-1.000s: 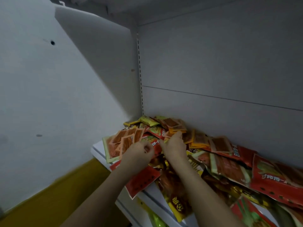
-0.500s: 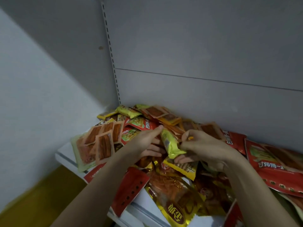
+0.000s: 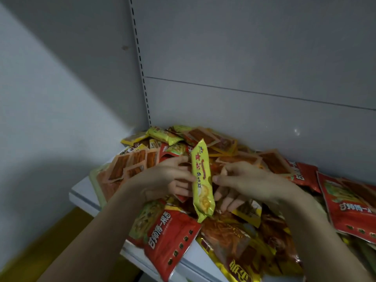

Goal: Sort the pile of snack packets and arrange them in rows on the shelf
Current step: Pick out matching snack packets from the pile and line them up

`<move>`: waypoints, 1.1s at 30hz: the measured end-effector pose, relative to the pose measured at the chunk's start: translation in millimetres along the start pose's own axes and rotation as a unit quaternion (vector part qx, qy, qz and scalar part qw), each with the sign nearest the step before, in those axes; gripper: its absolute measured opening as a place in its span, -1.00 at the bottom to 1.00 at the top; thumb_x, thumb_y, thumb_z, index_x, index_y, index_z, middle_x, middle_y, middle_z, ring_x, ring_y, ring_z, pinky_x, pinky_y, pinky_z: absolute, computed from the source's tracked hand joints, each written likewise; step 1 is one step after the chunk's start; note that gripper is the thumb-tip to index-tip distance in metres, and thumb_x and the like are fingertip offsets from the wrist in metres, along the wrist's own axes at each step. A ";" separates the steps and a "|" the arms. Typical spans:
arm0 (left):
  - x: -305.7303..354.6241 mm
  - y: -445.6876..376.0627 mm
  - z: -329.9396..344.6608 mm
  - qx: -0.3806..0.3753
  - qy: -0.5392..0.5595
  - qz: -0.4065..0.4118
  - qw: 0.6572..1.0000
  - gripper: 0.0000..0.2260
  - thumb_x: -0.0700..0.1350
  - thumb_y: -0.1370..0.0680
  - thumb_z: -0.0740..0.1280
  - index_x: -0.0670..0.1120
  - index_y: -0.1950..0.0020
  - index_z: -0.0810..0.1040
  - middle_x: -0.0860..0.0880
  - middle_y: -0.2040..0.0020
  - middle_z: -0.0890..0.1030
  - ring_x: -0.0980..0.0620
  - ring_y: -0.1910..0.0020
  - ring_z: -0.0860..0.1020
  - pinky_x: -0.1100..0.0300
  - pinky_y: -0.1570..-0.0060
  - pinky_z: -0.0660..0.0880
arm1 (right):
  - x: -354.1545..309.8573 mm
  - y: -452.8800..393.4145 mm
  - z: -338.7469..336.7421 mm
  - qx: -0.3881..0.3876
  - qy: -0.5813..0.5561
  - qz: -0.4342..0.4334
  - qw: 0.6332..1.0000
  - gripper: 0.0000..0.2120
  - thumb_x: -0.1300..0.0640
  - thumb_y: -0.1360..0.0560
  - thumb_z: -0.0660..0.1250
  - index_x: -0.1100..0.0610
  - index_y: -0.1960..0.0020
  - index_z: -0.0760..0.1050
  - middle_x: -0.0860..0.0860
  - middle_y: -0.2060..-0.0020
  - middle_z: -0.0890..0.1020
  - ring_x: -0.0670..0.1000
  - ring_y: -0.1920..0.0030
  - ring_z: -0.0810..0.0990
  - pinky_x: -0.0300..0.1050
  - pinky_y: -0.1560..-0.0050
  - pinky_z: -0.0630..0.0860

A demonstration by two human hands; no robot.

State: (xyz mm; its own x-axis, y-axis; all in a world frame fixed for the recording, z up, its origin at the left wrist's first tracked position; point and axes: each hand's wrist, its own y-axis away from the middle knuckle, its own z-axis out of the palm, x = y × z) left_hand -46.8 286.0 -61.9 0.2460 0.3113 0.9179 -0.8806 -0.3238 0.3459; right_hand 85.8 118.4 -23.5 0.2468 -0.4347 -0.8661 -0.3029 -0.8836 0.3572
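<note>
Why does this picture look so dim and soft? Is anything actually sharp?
Head view: dim light, with shadow over the left wall; forearms and frame edges are soft, while the yellow packet between the hands is sharpest; the shelf upright bows from the wide lens.

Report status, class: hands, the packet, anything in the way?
Left hand and right hand both pinch the long yellow packet, upright over the pile. No rows yet. Loose packets cover the shelf.

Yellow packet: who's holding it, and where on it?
Both hands. The left hand and right hand pinch the yellow packet at its long side edges, about mid-length, holding it upright above the pile.
</note>
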 end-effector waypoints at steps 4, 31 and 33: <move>1.7 0.0 -22.4 0.014 0.072 0.059 0.996 -0.53 -0.51 -0.57 0.17 -0.22 -0.45 0.37 -0.34 -0.32 0.54 -0.21 -0.14 0.63 -0.05 0.00 0.66 | -15.4 -21.4 21.3 0.030 0.008 -0.012 0.999 -0.68 0.00 -0.57 0.36 0.24 -0.12 0.42 0.16 0.11 0.65 0.14 0.21 0.72 0.02 0.20 0.68; 4.3 14.1 -121.5 0.214 0.205 0.085 0.951 -0.66 -0.08 -0.67 0.20 -0.25 -0.35 0.48 -0.24 -0.09 0.65 -0.11 0.11 0.65 -0.02 0.07 0.59 | -91.3 -197.9 81.4 0.247 0.476 -0.107 0.837 -0.70 0.38 -0.50 0.23 0.31 -0.23 0.49 0.24 -0.18 0.51 0.24 -0.25 0.45 0.06 -0.15 0.49; 1.2 17.4 -125.8 0.212 0.192 0.093 0.954 -0.68 -0.08 -0.67 0.19 -0.24 -0.31 0.50 -0.22 0.02 0.65 -0.11 0.12 0.63 -0.04 0.00 0.57 | -86.7 -202.3 83.1 0.262 0.509 -0.057 0.818 -0.60 0.29 -0.56 0.23 0.30 -0.38 0.36 0.25 -0.30 0.42 0.25 -0.35 0.33 0.08 -0.26 0.41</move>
State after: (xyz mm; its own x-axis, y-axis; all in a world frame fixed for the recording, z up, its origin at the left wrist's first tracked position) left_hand -112.8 393.1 -79.2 -0.1363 0.4903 0.8608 -0.6317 -0.7124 0.3057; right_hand 49.2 349.3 -49.8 0.8587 -0.5102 -0.0479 -0.5117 -0.8485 -0.1348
